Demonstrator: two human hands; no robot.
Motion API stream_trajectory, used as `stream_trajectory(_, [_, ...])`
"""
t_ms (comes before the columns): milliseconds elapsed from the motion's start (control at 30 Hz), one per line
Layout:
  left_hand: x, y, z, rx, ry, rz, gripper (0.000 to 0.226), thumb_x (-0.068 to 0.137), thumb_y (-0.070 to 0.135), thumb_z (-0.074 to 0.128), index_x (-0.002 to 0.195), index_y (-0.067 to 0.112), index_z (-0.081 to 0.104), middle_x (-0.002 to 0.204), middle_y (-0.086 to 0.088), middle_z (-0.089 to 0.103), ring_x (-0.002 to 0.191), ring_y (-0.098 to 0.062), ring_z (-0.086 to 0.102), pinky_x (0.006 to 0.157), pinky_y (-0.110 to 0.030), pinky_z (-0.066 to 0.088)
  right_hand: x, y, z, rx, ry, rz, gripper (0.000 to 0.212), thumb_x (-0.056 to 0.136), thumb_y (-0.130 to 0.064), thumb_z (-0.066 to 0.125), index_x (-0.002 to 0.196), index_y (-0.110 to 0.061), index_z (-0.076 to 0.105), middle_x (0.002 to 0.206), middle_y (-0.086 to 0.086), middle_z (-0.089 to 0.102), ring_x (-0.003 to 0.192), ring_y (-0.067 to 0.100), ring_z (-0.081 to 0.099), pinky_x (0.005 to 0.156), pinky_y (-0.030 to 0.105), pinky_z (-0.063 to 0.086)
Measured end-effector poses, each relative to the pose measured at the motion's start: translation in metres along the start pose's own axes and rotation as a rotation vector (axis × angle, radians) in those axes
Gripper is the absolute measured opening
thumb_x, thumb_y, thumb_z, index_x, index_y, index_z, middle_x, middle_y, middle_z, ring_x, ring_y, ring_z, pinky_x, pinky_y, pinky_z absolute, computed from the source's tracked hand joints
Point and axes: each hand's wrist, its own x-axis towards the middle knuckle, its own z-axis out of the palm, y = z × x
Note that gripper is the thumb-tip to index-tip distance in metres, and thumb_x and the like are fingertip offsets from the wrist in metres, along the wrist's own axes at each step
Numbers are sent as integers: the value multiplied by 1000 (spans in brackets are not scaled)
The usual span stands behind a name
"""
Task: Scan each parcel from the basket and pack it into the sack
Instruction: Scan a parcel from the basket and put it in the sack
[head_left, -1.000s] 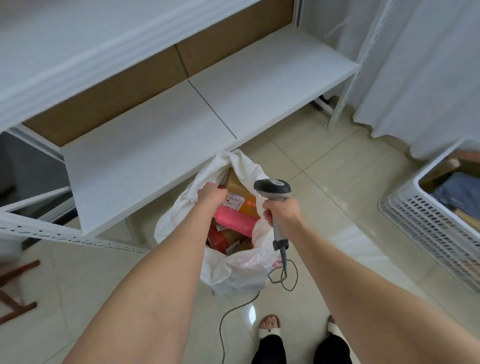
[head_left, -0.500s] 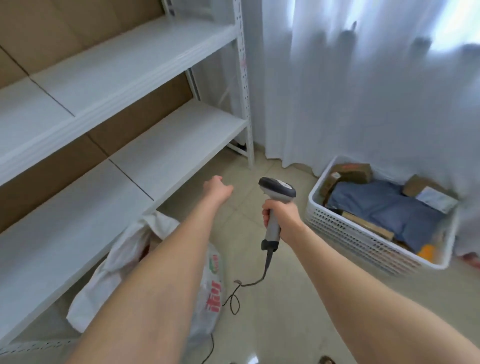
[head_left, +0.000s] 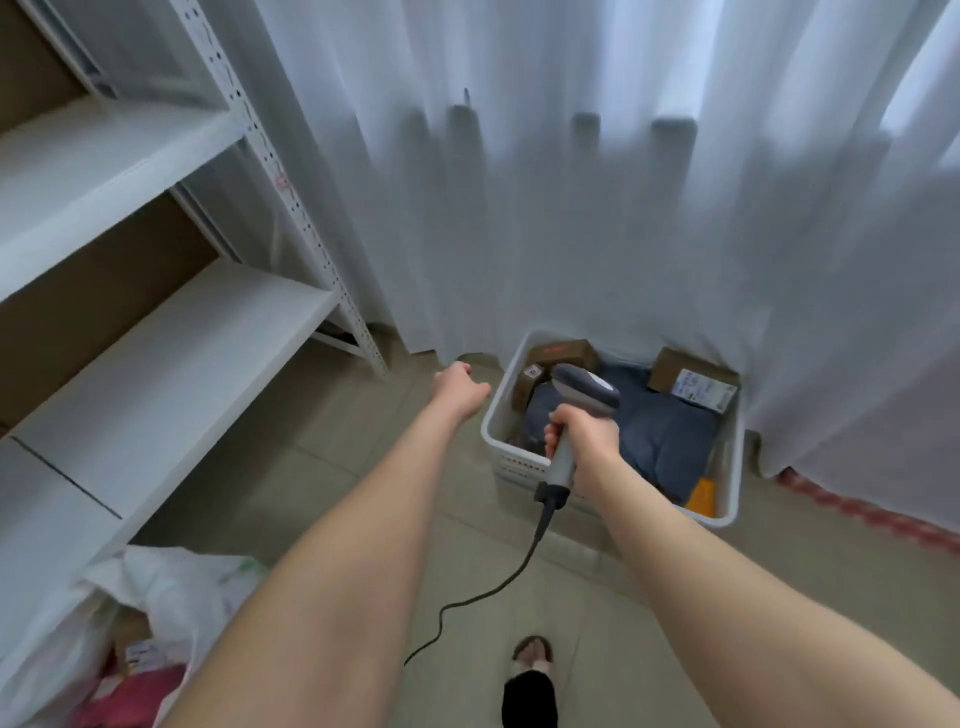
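A white plastic basket (head_left: 727, 499) stands on the floor against the curtain. It holds brown cardboard parcels (head_left: 563, 353), a labelled box (head_left: 693, 384), a large blue soft parcel (head_left: 660, 431) and an orange one (head_left: 701, 496). My right hand (head_left: 584, 431) grips the handle of a grey barcode scanner (head_left: 584, 387) over the basket's near-left part, its cable (head_left: 498, 582) trailing to the floor. My left hand (head_left: 460, 389) reaches out just left of the basket's rim, fingers loosely curled, holding nothing. The white sack (head_left: 171, 587) sits at bottom left with a pink parcel (head_left: 135, 696) inside.
White metal shelving (head_left: 171, 364) runs along the left, its post (head_left: 322, 249) near the curtain. A white curtain (head_left: 571, 182) hangs behind the basket. My foot (head_left: 532, 649) is on the tiled floor (head_left: 337, 467) below the cable.
The view has swung from the sack towards the basket. My left hand let go of the sack's rim and reached out to the basket. The scanner moved over the basket.
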Motion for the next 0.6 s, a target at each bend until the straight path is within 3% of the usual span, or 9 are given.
stream_trajectory(333, [157, 108, 132, 61, -187, 73, 53, 91, 22, 57, 141, 13, 41, 142, -12, 45, 126, -28, 47, 105, -34, 39, 179, -85, -56, 59, 186, 47, 4, 85, -3, 62, 89, -2, 62, 69, 10, 63, 54, 15, 57, 54, 26, 51])
stream_trajectory(600, [259, 158, 262, 126, -385, 67, 52, 94, 23, 53, 142, 12, 39, 144, -11, 44, 129, -27, 45, 101, -30, 37, 324, -119, -119, 19, 397, 44, 2, 82, -3, 66, 80, -3, 64, 64, 10, 61, 51, 16, 55, 52, 26, 49])
